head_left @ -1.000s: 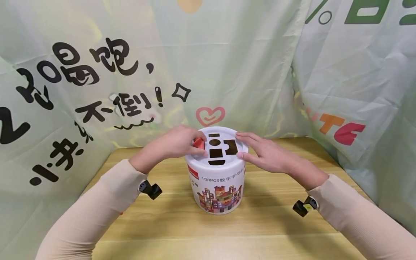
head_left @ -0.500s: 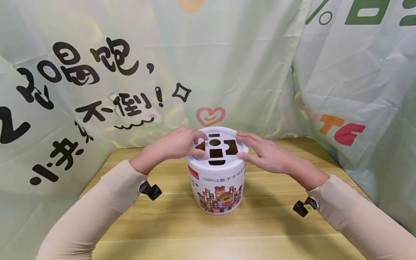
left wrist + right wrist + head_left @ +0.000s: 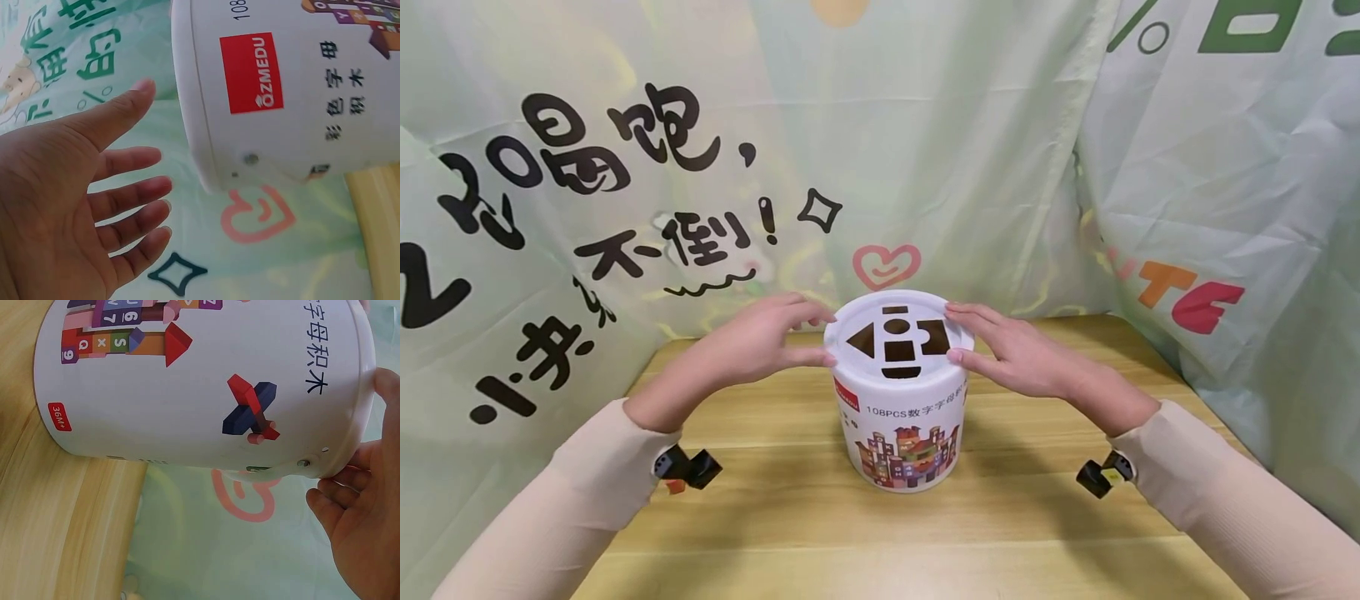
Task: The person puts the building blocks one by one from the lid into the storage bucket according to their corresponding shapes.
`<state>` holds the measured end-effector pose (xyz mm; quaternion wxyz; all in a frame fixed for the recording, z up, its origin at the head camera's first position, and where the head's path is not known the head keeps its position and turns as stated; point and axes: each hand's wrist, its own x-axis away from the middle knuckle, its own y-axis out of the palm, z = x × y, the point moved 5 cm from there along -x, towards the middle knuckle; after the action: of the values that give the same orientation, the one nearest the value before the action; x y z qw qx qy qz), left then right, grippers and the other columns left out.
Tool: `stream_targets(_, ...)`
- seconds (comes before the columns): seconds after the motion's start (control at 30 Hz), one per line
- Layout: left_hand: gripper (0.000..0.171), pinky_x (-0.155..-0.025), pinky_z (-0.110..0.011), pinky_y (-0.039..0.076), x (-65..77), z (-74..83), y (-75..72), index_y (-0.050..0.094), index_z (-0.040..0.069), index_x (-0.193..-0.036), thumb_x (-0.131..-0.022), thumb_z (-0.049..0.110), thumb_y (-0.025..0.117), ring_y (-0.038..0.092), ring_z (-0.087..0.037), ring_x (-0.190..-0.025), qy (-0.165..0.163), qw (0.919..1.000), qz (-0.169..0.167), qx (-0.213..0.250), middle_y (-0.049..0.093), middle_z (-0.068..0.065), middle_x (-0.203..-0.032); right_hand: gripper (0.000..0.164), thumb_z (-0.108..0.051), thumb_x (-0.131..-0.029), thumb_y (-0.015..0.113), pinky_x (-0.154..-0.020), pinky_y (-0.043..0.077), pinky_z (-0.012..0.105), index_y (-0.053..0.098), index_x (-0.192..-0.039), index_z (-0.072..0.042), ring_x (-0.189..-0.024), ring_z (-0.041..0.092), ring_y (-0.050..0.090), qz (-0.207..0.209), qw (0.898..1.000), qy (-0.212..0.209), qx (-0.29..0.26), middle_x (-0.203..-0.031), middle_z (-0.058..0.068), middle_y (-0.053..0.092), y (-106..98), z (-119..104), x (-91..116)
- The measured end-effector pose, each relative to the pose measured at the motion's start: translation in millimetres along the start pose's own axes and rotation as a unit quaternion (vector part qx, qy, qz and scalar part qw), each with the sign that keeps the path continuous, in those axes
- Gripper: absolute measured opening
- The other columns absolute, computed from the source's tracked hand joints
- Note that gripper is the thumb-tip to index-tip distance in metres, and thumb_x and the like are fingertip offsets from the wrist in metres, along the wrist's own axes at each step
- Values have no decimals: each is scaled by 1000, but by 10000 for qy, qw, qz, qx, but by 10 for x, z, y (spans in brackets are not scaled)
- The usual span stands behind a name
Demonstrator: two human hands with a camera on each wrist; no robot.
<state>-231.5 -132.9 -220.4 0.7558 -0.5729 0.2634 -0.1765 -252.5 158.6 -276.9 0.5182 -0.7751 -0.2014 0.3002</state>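
Observation:
A white building-block bucket [image 3: 904,433] stands upright on the table, printed with colourful block towers and lettering. Its lid [image 3: 859,310] has several dark shaped holes, among them a triangular hole [image 3: 862,341] on the left. My left hand [image 3: 752,342] is just left of the rim, thumb and fingers spread with nothing between them; the left wrist view shows a gap between this hand and the bucket. My right hand [image 3: 1022,354] rests on the lid's right edge, thumb towards the near side and fingers towards the far side.
A small red-orange piece [image 3: 676,486] lies on the wooden table [image 3: 1015,533], partly behind the left wrist camera. Pale green printed cloth [image 3: 970,167] hangs behind and on both sides of the table.
A red block, pinched in my left hand at the triangular hole a second ago, has gone out of sight at that hole. My left hand has drawn back leftward off the lid. The right hand stays put.

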Motion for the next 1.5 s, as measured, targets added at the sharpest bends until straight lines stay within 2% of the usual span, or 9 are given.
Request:
stream_targets(0.13,61,-92,-47,47,210,-131,-19,63,17,-130,-83,57,70,56,-23,-111,-116,9997,163,104,59,-2,-125,70,-54,-98,49,-105,37,55,33,-153,-12,-133,33,43,0,10000,9,7,-156,6,32,-5,-1,4)
stream_targets(0.37,58,-84,-49,50,626,-453,19,62,16,-130,-87,55,68,57,-26,-107,-504,9977,398,228,61,-4,-124,70,-53,-99,49,-105,36,56,32,-153,-12,-134,34,42,-22,10000,20,-12,-156,6,31,0,0,2)
stream_targets(0.57,48,-85,-46,50,934,-702,118,63,12,-128,-89,39,72,57,-26,-104,-582,9954,596,472,65,-7,-119,70,-54,-98,49,-105,36,55,32,-153,-13,-133,34,43,-32,10000,24,-18,-156,6,31,2,0,-4)
stream_targets(0.83,49,-85,-50,47,1248,-1065,328,62,6,-128,-91,37,70,55,-32,-106,-1085,9896,537,778,60,-13,-126,70,-53,-99,49,-105,36,55,33,-153,-12,-133,33,43,-9,10000,9,-11,-157,6,31,-13,-5,0)
stream_targets(1.17,52,-78,-52,50,1623,-1463,659,63,2,-124,-88,39,73,59,-34,-98,-1547,9852,631,369,64,-15,-113,70,-53,-99,49,-105,37,55,33,-153,-12,-133,32,43,-17,10000,-5,4,-156,6,31,-3,-5,-3)
stream_targets(1.37,51,-73,-47,52,1793,-1634,830,66,2,-120,-84,35,78,63,-28,-89,-1658,9842,600,134,67,-14,-110,70,-53,-98,49,-105,37,55,32,-153,-13,-132,32,44,-25,10000,27,1,-156,6,31,-3,-9,-1)
stream_targets(1.5,51,-72,-45,51,1883,-1724,950,66,2,-119,-83,35,78,63,-26,-87,-1698,9843,355,326,66,-15,-112,71,-53,-98,49,-105,37,55,32,-154,-13,-133,32,44,-17,10000,25,14,-156,6,31,-2,-10,-2)
